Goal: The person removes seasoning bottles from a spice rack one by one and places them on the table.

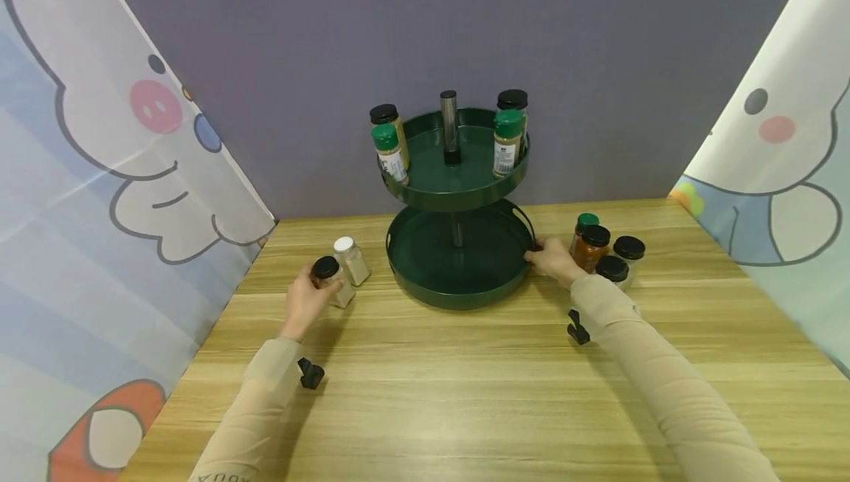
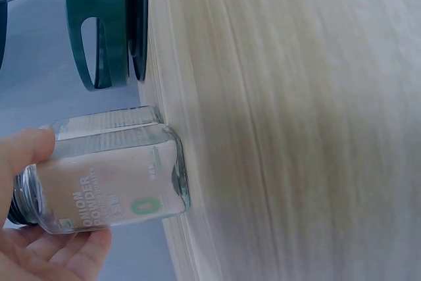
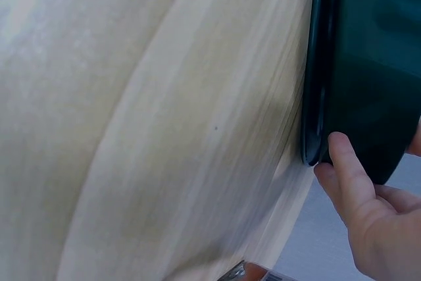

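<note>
My left hand (image 1: 305, 305) holds a clear glass jar of onion powder (image 2: 118, 189) by its upper part, just below the black lid (image 1: 326, 267). The jar stands upright on the wooden table, close beside a white-lidded jar (image 1: 353, 264). At the right side of a dark green two-tier round rack (image 1: 458, 299), my right hand (image 1: 556, 260) grips the wall of the lower tray, fingers (image 3: 352, 169) against its outer side and thumb at the rim. That lower tray bears nothing. Two green-lidded bottles and two black-lidded jars stand on the upper tray (image 1: 458, 200).
Right of the rack, close by my right forearm, several spice jars cluster: a green-lidded bottle (image 1: 586, 222), a reddish-brown jar (image 1: 589, 253) and black-lidded jars (image 1: 612, 269). A grey wall (image 1: 319, 83) rises behind the table (image 1: 425, 393), with cartoon-printed sheets at both sides.
</note>
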The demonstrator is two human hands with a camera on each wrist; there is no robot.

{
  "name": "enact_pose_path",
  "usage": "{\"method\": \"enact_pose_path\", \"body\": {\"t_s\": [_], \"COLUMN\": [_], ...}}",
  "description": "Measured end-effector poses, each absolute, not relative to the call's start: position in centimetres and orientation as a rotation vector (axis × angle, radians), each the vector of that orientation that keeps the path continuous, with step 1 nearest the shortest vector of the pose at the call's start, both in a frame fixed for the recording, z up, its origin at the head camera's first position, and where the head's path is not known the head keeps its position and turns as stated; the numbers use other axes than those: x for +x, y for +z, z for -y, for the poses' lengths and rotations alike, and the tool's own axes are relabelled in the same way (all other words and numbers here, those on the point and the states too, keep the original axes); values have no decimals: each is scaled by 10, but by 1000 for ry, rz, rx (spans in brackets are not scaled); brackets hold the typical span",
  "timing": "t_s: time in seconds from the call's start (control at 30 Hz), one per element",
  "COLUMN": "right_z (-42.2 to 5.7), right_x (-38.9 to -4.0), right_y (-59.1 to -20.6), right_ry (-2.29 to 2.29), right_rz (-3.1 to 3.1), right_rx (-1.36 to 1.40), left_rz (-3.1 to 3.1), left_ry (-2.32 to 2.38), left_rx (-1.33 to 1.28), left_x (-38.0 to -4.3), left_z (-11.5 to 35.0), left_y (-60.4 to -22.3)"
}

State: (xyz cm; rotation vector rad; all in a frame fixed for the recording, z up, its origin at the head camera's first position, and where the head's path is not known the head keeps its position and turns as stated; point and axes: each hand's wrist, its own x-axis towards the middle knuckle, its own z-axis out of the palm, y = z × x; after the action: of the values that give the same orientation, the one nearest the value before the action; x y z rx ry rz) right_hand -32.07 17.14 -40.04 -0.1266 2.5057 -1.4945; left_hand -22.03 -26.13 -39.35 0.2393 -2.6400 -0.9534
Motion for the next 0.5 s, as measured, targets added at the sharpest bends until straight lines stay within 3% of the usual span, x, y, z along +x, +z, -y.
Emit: {"method": "enact_pose_path", "body": {"t_s": [0.5], "right_z": [-172], "right_x": [-318], "right_y": [-400], "right_ry": [-1452], "right_rz": [-2534], "right_rx": [-141], "left_rz": [2665], "left_ry": [-1049], "left_rx": [212], "left_x": [-216], "left_z": [258], "left_y": [-382]}}
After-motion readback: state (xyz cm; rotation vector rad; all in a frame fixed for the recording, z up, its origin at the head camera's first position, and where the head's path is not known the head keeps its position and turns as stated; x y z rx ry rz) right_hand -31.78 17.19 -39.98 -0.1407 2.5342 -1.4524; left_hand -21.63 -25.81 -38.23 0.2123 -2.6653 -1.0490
